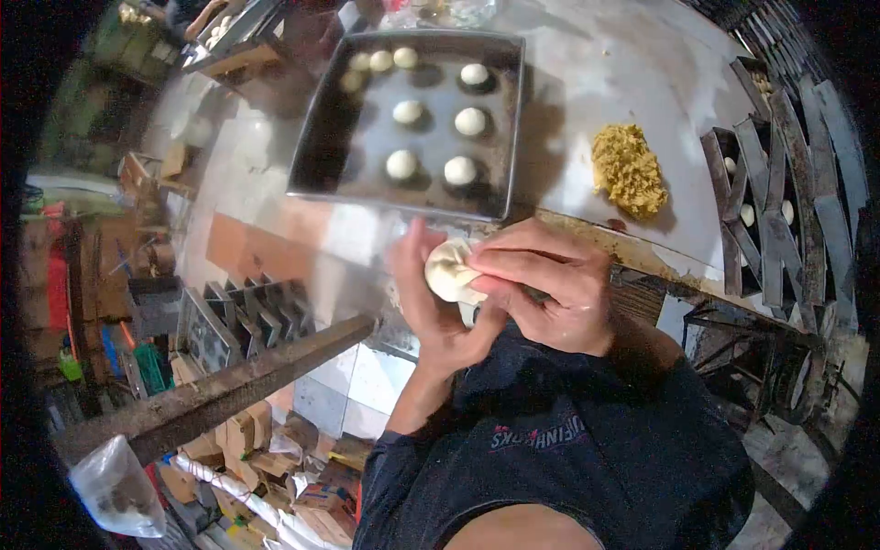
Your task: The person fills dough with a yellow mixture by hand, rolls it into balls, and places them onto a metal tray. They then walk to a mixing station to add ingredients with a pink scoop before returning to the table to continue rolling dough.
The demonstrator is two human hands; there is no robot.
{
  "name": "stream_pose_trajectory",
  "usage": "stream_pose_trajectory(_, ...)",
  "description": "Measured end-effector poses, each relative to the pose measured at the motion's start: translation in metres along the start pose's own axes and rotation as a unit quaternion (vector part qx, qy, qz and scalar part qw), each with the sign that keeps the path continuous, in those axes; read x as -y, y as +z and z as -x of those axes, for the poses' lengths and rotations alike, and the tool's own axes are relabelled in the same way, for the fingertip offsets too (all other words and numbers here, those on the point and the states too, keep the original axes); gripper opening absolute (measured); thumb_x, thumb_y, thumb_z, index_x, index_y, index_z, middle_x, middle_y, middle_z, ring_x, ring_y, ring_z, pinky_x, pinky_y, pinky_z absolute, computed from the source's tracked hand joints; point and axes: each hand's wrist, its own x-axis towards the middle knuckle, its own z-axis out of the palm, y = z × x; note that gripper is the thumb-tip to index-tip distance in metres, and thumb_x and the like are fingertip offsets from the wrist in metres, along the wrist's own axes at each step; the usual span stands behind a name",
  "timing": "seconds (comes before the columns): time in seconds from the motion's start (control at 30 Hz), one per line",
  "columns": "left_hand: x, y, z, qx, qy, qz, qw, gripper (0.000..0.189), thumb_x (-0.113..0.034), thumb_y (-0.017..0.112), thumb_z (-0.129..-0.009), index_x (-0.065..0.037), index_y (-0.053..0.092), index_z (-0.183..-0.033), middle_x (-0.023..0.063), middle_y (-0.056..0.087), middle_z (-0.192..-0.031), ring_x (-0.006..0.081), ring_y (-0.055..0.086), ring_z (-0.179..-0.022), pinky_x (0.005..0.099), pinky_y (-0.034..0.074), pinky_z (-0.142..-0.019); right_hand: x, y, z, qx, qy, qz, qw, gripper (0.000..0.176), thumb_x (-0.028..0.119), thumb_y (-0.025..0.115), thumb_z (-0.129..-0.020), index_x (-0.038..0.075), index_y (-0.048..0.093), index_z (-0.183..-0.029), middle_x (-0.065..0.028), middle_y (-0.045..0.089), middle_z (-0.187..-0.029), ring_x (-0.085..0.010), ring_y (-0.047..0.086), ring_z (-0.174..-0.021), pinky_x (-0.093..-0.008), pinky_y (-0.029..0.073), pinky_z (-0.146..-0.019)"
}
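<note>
A pale piece of dough (447, 271) is held between my two hands in front of my chest. My left hand (429, 302) cups it from the left and below, its fingertips smeared by motion. With thumb and fingers, my right hand (550, 280) pinches the gathered folds on the dough's right side. Just beyond my hands lies a dark metal baking tray (403, 203) bearing several round dough balls (459, 170). A crumbly yellow-brown mound of filling (630, 171) sits on the table to the right of the tray.
Stacked metal trays (779, 192) stand at the right, some with dough balls inside. A wooden beam (211, 385) runs along the lower left, with a plastic bag (117, 486) at its end. Cardboard boxes (325, 509) lie below. At the upper left another person's arm (203, 18) shows.
</note>
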Motion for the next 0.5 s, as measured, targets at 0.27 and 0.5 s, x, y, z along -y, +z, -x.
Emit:
stream_pose_trajectory(0.27, 0.026, 0.055, -0.068, 0.146, 0.072, 0.138, 0.977, 0.040, -0.047, 0.047, -0.095, -0.010, 0.061, -0.087, 0.0115, 0.040, -0.103, 0.0254, 0.045, -0.094, 0.0395, 0.041, -0.085, -0.032, -0.073, -0.033, -0.005, 0.232, -0.202, 0.952, 0.028, -0.001, 0.078, -0.068, 0.000, 0.069, -0.095, -0.0116, 0.067, -0.091, -0.0165, 0.067, -0.082, -0.0284, 0.055, -0.069)
stream_pose_trajectory(0.5, 0.032, 0.132, -0.108, -0.008, 0.038, 0.192, 0.981, 0.083, -0.034, 0.087, -0.064, -0.006, 0.036, -0.123, 0.0119, 0.039, -0.105, 0.0212, 0.046, -0.092, 0.0360, 0.050, -0.076, -0.077, -0.103, -0.055, -0.067, -0.016, -0.073, 0.995, 0.040, -0.003, 0.073, -0.072, 0.001, 0.063, -0.111, -0.0154, 0.066, -0.105, -0.0293, 0.067, -0.095, -0.0366, 0.055, -0.083)
